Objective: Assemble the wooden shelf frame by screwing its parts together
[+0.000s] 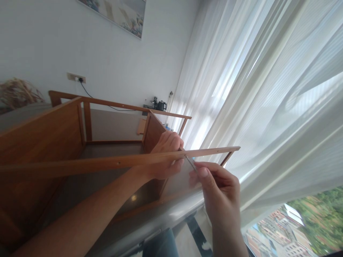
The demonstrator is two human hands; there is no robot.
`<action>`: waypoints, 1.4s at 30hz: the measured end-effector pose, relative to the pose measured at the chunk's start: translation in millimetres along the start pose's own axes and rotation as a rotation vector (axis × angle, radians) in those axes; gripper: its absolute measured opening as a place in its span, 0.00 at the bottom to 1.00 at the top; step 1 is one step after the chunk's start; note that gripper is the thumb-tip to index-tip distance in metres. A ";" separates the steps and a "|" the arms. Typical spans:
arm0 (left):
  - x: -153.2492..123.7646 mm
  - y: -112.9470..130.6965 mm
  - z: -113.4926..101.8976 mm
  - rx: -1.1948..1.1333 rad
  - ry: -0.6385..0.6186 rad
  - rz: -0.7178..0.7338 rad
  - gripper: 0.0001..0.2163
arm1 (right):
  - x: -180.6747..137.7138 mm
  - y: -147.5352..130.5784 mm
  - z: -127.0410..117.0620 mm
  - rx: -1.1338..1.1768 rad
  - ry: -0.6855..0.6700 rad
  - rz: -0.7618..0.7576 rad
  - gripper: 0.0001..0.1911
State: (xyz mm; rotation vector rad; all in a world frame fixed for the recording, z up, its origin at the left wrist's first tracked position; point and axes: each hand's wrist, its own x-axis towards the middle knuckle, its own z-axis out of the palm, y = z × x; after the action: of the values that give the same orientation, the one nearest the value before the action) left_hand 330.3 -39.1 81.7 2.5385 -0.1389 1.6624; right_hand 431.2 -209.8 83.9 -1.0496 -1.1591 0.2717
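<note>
A wooden furniture frame point(48, 142) lies on its side before me, with a long wooden rail point(107, 163) across its front. My left hand point(166, 157) is wrapped round that rail near its right part. My right hand point(217, 189) pinches a thin metal tool point(189, 161), perhaps a small hex key, and its tip touches the rail just right of my left hand's fingers. Small holes dot the rail's face.
White sheer curtains point(262, 89) hang at the right, with buildings and trees seen through the window below. A white wall point(80, 46) bears a picture point(120, 12) and a socket with a black cable. A kettle point(161, 105) stands far back.
</note>
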 end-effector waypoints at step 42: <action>3.6 8.1 -0.9 0.007 0.017 -0.059 0.09 | -24.8 2.3 -4.0 -0.239 0.031 -0.097 0.16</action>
State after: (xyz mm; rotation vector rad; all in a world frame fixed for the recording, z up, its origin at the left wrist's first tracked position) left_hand 329.9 -47.1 85.7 2.5078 -0.0561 1.6650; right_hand 424.7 -227.2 66.8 -1.1973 -1.2311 0.0404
